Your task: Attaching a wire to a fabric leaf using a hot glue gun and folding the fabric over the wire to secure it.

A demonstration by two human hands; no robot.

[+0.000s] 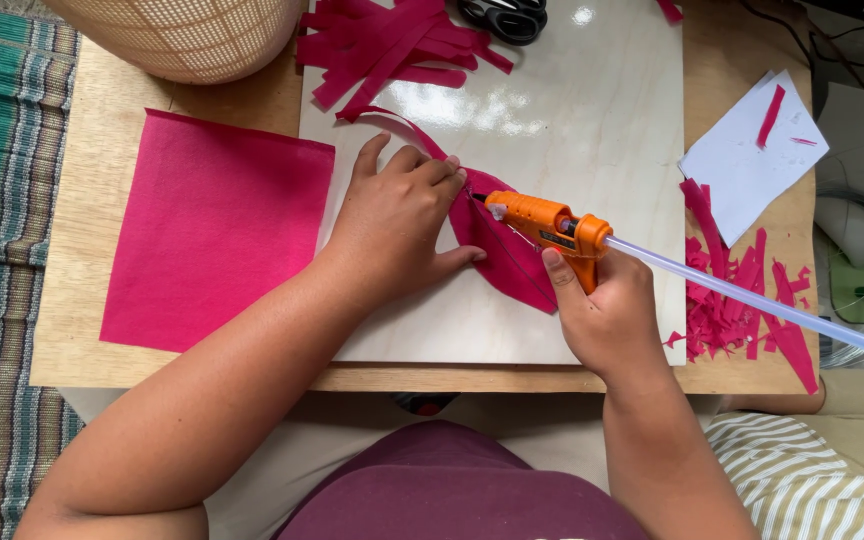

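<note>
The right hand (607,315) is wrapped tight around an orange glue gun (547,222) with a long clear glue stick (752,300) poking out the back. The gun's tip touches a pink petal-shaped piece (507,255) lying on a shiny pale board (592,110). The left hand (397,215) presses flat on that pink piece, fingers bent, holding it down. A big pink sheet (212,230) lies left on the tabletop (102,120). Pink strips (392,45) and black scissors (504,15) sit at the top. Pink scraps (742,300) and white paper (747,160) lie right.
</note>
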